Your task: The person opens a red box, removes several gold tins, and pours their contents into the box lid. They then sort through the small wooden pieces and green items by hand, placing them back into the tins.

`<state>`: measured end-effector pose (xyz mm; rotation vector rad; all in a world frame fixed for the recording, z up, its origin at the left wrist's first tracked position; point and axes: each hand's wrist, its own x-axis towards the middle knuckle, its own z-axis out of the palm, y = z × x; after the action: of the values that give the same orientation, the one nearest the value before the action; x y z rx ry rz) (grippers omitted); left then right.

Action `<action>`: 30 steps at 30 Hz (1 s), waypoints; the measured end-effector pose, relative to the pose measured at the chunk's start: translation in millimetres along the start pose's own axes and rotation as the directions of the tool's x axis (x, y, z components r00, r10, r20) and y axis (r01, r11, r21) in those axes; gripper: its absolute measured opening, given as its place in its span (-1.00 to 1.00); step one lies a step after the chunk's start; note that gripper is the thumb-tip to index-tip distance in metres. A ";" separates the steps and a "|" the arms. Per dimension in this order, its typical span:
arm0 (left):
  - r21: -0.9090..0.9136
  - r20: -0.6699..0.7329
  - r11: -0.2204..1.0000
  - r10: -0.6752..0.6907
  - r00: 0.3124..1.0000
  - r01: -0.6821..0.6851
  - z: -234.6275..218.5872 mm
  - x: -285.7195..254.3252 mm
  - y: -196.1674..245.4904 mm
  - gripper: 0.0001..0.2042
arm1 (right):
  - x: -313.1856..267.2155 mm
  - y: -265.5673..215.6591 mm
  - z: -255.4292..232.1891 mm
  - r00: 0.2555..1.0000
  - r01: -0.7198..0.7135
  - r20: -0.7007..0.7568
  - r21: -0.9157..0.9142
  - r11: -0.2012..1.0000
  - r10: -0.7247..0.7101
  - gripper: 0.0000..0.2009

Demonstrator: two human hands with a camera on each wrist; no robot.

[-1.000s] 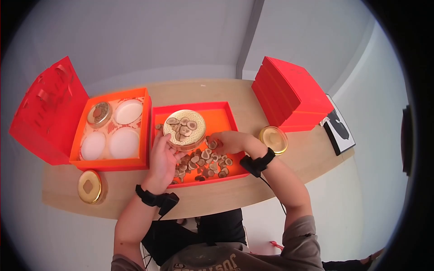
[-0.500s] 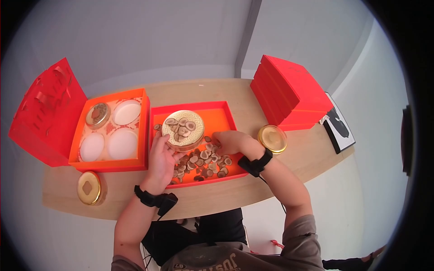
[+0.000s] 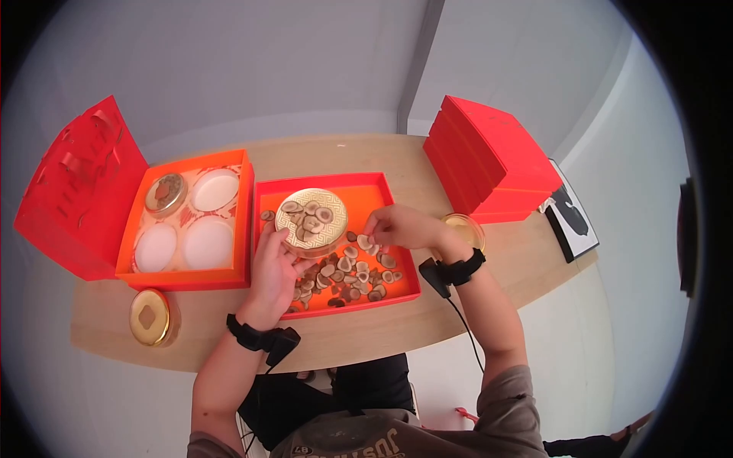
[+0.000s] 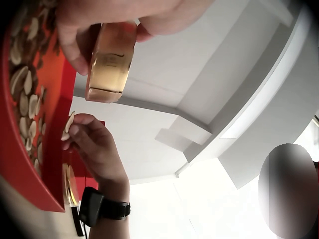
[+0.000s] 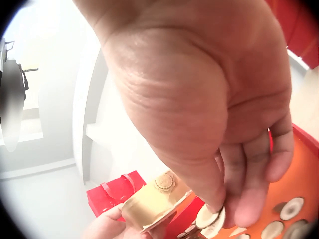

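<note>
My left hand [image 3: 271, 278] grips a round jar [image 3: 334, 210] with clear sides and a gold patterned base, held over the red tray [image 3: 370, 191]. Several dried slices [image 3: 311, 217], pale with brown rims, lie in the jar. To its right, my right hand [image 3: 405, 227] pinches pale slices [image 5: 207, 217] between thumb and fingertips, above the tray's right side. In the left wrist view a pinched slice [image 4: 68, 127] stands on edge at the fingertips. Loose slices [image 3: 347, 271] are heaped in the near half of the orange-floored tray.
On the left stands an open red box [image 3: 248, 198] with round white wells and a filled jar [image 3: 166, 194]. A gold lid [image 3: 150, 317] lies in front of it. At right are another round gold-and-clear piece [image 3: 467, 227], stacked red boxes [image 3: 496, 164] and a black-and-white box [image 3: 573, 217].
My right hand has risen from the heap and shifted slightly right, with pale slices now showing at its fingertips. The left hand and jar have hardly moved.
</note>
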<state>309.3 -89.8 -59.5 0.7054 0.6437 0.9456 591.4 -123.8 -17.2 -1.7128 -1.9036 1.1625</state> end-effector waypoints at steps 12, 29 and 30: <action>0.062 0.068 0.996 -0.070 0.995 0.066 3.3 -2.9 0.0 -0.57 | 0.9 -32.6 3.3 0.946 0.236 -0.274 0.214 0.948 -0.174 -0.84; 0.035 0.078 0.996 -0.079 0.994 0.076 0.0 -0.4 -3.1 -0.56 | 8.4 -52.1 15.1 0.903 0.136 -0.388 -0.147 0.980 -0.184 -0.74; 0.035 0.076 0.996 -0.081 0.994 0.079 0.1 -0.5 -3.2 -0.56 | 8.2 -52.4 14.7 0.894 0.128 -0.408 -0.163 0.978 -0.185 -0.74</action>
<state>310.7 -91.5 -61.8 0.7363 0.6154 0.8315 544.2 -118.4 10.4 -1.6713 -1.8304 0.5554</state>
